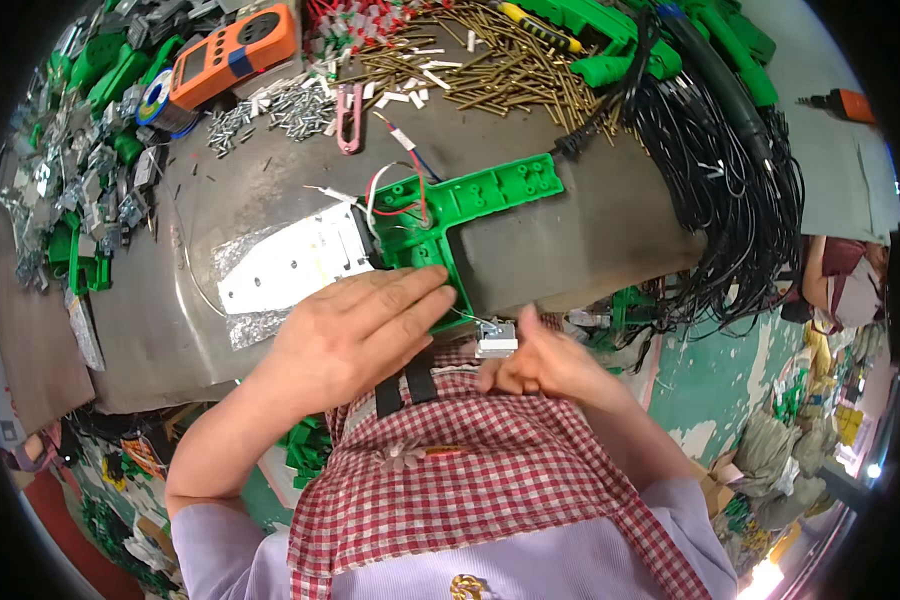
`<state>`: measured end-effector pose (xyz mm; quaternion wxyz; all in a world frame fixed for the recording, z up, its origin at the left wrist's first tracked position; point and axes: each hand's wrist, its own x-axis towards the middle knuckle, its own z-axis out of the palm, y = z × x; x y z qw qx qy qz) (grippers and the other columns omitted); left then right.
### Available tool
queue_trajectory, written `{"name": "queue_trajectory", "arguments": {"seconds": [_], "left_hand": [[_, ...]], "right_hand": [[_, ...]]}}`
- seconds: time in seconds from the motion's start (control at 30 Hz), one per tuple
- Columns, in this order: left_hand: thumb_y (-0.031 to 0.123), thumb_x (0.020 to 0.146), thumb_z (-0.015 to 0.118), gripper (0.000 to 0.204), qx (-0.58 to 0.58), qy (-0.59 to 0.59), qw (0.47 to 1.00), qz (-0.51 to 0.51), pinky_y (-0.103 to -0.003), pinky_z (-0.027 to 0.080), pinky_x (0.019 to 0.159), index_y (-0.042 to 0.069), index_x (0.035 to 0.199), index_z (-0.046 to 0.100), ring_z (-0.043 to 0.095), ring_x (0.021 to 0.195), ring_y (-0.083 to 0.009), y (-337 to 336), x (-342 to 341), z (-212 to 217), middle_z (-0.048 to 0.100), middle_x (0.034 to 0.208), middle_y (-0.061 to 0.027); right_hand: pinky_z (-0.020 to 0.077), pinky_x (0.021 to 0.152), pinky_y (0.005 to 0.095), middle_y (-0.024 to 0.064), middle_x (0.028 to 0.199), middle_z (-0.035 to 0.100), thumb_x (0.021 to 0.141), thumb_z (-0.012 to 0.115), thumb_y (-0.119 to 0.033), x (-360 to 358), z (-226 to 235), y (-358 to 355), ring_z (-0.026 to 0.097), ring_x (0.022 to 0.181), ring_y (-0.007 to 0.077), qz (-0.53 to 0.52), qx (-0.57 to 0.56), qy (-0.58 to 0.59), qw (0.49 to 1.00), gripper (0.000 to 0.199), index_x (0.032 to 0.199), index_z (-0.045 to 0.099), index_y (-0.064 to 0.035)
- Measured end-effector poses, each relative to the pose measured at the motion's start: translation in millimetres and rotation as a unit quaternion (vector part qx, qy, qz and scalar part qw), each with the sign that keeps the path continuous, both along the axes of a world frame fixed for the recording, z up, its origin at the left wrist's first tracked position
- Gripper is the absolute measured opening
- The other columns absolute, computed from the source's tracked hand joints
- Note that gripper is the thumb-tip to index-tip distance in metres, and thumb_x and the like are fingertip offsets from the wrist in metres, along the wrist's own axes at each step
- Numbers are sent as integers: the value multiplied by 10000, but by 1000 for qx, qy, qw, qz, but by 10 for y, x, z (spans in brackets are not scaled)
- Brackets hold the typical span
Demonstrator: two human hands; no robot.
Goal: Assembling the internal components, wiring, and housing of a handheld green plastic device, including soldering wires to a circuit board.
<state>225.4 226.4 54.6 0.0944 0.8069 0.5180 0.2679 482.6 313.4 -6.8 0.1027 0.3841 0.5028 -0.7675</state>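
the left hand (362, 325) lies with outstretched fingers across a bright green plastic housing (500, 192), with a flat, tapering white plate (295, 265) beside it. the blurred right hand (548, 365) is just beside a small silver-and-white rectangular part (496, 342). beyond lie a boxy orange meter (232, 55), thin brass-coloured rods (515, 75) and tangled black cables (735, 210).

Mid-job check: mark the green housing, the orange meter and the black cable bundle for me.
Green housing (475, 197): head view, on its long arm.
Orange meter (234, 62): head view, on the middle of its body.
Black cable bundle (738, 205): head view, on its middle strands.
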Motion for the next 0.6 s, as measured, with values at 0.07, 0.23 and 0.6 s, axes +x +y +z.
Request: {"name": "queue_trajectory", "arguments": {"seconds": [0.07,0.23,0.6], "left_hand": [[61,660,750,547,-7,-14,1000,1,-357,558,761,26,1181,587,656,943,-283,28,-9,-5,612,1190,-143],[54,677,743,524,10,11,1000,22,-347,566,738,20,1178,594,666,925,-278,13,-37,2,612,1189,-148],[141,726,727,446,-36,83,996,27,-322,545,793,-38,1111,592,649,927,-267,-30,-14,78,571,1217,-134]], "right_hand": [[356,508,236,121,861,643,987,132,-579,-130,-45,-115,462,533,127,-40,-289,148,945,719,1073,563,-9],[345,499,220,96,812,613,995,315,-513,-110,455,-44,463,576,74,-172,-219,138,950,568,1170,470,6],[395,560,211,20,869,576,952,536,-70,-263,590,448,461,607,73,-122,-130,75,981,322,1264,475,-19]]}}
